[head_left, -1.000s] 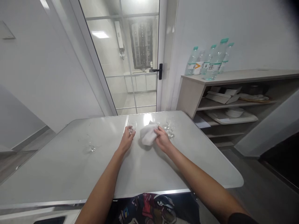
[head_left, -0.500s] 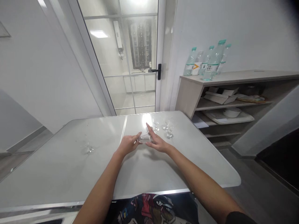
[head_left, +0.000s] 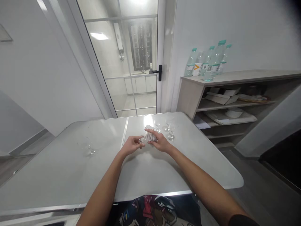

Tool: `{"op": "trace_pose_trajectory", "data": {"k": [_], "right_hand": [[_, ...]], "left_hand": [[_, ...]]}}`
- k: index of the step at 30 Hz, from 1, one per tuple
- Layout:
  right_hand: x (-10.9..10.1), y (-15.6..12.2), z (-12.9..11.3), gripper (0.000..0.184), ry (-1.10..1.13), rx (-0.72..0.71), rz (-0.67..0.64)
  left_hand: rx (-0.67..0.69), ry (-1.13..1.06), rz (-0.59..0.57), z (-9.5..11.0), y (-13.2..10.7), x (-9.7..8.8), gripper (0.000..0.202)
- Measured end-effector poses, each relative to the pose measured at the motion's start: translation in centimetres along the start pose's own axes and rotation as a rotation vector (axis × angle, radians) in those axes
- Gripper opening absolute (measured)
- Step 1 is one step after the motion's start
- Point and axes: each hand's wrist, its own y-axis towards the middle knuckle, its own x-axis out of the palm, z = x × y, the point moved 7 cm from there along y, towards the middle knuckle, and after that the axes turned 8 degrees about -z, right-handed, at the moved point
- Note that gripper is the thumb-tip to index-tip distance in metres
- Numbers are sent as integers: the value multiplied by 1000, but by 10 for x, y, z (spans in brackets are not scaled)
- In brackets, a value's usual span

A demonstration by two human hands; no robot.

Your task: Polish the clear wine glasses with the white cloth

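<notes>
Both hands meet over the middle of a glossy white table [head_left: 70, 175]. My left hand [head_left: 131, 145] pinches a small clear stemmed glass [head_left: 142, 141], mostly hidden between the hands. My right hand [head_left: 159, 142] is closed on a crumpled white cloth [head_left: 148, 134] that is wrapped around the glass. Three more small stemmed glasses [head_left: 168, 128] stand just beyond my right hand. A single glass [head_left: 90, 148] stands apart on the left part of the table.
A glass door [head_left: 131, 59] with a black handle is behind the table. At the right, a wooden shelf unit [head_left: 237, 94] carries several water bottles [head_left: 209, 61] on top, with trays and dishes on its shelves.
The cloth was held loose in my right hand beside the upright glass; now the two hands have come together, with the cloth bunched around the glass.
</notes>
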Motion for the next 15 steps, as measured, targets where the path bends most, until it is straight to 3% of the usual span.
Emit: {"op": "trace_pose_trajectory", "data": {"k": [2,5,8,15], "right_hand": [[-4,0,-1,67,20,0,6],[3,-1,-4,75,66,-12,-120],[9,-1,-4,72,48,-28,-145],[-2,-3,11,74,11,60,129]], "left_hand": [[-68,-132,-96,-4,0,5,60],[-96,-203,-142,-6,-1,6,51],[-68,-177,-63,-7,1,2,44],[75,-51,190,1,4,3,44]]}}
